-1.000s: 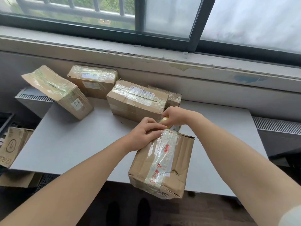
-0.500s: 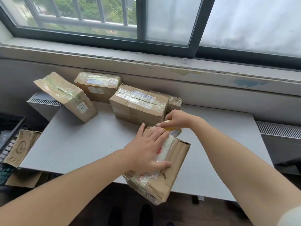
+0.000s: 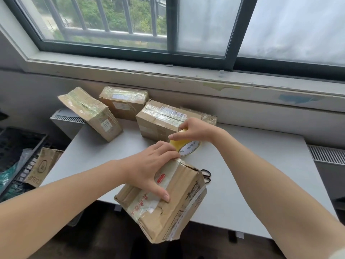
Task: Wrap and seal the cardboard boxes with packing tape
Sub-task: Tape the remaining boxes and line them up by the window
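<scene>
Your left hand [image 3: 149, 169] lies flat on top of the box [image 3: 173, 208], fingers straight and reaching to its far edge, thumb spread out along the clear strip with red print; it presses down and grips nothing. Your right hand [image 3: 194, 129] holds the roll [image 3: 187, 147] from above, fingers curled over its yellow rim; the roll sits just past the box's far edge, close to your left fingertips; whether it touches the box cannot be told. The box sits tilted at the near edge of the table [image 3: 261, 180], its near corner out past that edge; its cardboard is creased and torn beside your thumb. Scissors [image 3: 206, 177] lie on the table just right of the box, mostly hidden by it. Toward the wall, the leaning box [image 3: 91, 113] tips over the table's left corner; the rear box [image 3: 123, 101] stands beside it; the middle box [image 3: 158, 122] is just behind your right hand; the small box [image 3: 207, 116] is behind that. Left of the table you have a dark crate [image 3: 20, 152] and a cardboard piece [image 3: 43, 166].
</scene>
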The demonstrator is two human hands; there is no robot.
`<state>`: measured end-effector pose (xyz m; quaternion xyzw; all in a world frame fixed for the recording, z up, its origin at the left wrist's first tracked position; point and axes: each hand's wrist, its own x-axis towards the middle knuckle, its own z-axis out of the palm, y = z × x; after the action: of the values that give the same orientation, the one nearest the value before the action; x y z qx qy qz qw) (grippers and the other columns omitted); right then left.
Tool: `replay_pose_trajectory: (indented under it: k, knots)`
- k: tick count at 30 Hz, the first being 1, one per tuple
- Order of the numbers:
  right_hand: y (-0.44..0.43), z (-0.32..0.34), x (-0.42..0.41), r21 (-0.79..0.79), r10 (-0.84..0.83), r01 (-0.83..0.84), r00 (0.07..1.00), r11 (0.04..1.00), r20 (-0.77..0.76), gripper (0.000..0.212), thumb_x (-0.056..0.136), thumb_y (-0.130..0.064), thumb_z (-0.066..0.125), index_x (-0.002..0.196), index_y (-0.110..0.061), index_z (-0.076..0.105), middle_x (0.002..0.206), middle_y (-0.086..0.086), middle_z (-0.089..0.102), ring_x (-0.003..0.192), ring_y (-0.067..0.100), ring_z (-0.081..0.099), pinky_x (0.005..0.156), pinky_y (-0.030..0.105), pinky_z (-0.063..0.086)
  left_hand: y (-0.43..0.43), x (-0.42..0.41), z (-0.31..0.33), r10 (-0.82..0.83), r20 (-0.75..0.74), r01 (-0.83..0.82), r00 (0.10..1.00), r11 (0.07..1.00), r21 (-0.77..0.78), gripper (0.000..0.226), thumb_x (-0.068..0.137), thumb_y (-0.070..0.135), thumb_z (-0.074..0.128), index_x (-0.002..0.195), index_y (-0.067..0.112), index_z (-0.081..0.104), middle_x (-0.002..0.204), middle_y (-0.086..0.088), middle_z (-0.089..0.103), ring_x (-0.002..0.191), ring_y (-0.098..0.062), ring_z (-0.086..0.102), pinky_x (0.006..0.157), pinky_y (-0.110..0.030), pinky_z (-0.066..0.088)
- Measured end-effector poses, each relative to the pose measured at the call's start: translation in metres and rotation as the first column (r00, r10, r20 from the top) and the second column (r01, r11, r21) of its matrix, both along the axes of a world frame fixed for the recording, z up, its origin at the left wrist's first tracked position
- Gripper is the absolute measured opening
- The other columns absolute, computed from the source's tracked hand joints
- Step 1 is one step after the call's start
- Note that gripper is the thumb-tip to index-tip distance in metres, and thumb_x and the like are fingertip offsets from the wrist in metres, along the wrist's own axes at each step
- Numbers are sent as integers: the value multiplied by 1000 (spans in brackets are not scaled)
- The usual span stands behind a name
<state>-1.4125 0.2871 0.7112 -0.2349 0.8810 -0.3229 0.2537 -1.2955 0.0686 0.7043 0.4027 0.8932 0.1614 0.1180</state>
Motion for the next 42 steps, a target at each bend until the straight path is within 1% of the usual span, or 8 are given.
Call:
replay_pose_trajectory:
  k: [7, 14, 20, 26, 30, 33, 36, 42]
  knots:
    - [-32, 29, -5, -45, 27, -31, 995, 998, -91, 55, 81, -64, 75, 63, -17, 55, 58, -4, 36, 55, 13, 36, 56, 33, 26, -20, 1, -8, 50, -354, -38, 934, 998, 41, 110, 62, 93, 65, 141, 20, 43, 137, 0, 47, 133, -23, 39, 118, -41, 24]
    - [-56, 41, -6, -20, 36, -39, 992, 999, -125, 53, 84, -61, 73, 56, -21, 53, 57, -6, 39, 57, 14, 38, 57, 32, 29, -49, 0, -24, 62, -442, -38, 895, 997, 63, 108, 62, 88, 71, 141, 20, 42, 143, -2, 48, 139, -26, 39, 123, -51, 23]
    - [-84, 35, -7, 7, 65, -65, 983, 998, -172, 52, 89, -61, 68, 70, -14, 57, 65, 3, 40, 55, 14, 35, 51, 30, 24, -84, 6, -40, 93, -509, -78, 856, 996, 50, 102, 60, 67, 88, 139, 19, 44, 142, -1, 46, 139, -27, 44, 126, -53, 15]
    - [-114, 25, -3, -41, 69, -73, 992, 996, -102, 54, 89, -58, 70, 66, -14, 47, 53, -9, 32, 48, 10, 31, 50, 28, 25, -127, 27, -51, 215, -322, -215, 922, 976, 37, 71, 88, 52, 69, 147, 21, 44, 156, 2, 38, 152, -16, 30, 129, -51, 10]
    - [-134, 12, 7, -22, 97, -99, 993, 995, -60, 57, 91, -59, 68, 59, -19, 41, 52, -11, 32, 47, 9, 30, 50, 27, 26, -139, 32, -62, 388, -156, -372, 908, 920, 124, 37, 105, 47, 38, 121, 21, 59, 141, 9, 50, 132, -8, 48, 128, -50, 16]
    - [-141, 6, 16, 38, 106, -104, 993, 994, -58, 56, 94, -59, 63, 64, -18, 40, 57, -7, 31, 46, 9, 28, 42, 20, 23, -134, 30, -78, 675, 86, -670, 733, 695, 259, 50, 94, 74, 45, 100, 25, 52, 110, 11, 51, 100, -12, 55, 99, -46, 49]
    - [-143, 2, 18, 19, 42, -42, 998, 999, -41, 53, 98, -58, 57, 69, -16, 45, 61, -5, 36, 46, 7, 31, 42, 17, 24, -118, 15, -92, 726, 444, -850, 526, 453, 268, 59, 87, 52, 75, 130, 25, 46, 134, 8, 43, 120, -8, 51, 99, -34, 47]
    - [-135, -6, 15, -9, -1, 1, 999, 1000, -33, 47, 98, -58, 57, 91, -13, 68, 77, 0, 60, 66, 11, 53, 59, 25, 38, -100, -21, -108, 636, 560, -844, 531, 456, 281, 93, 79, 43, 86, 155, 34, 32, 154, 10, 33, 135, -14, 43, 113, -38, 43]
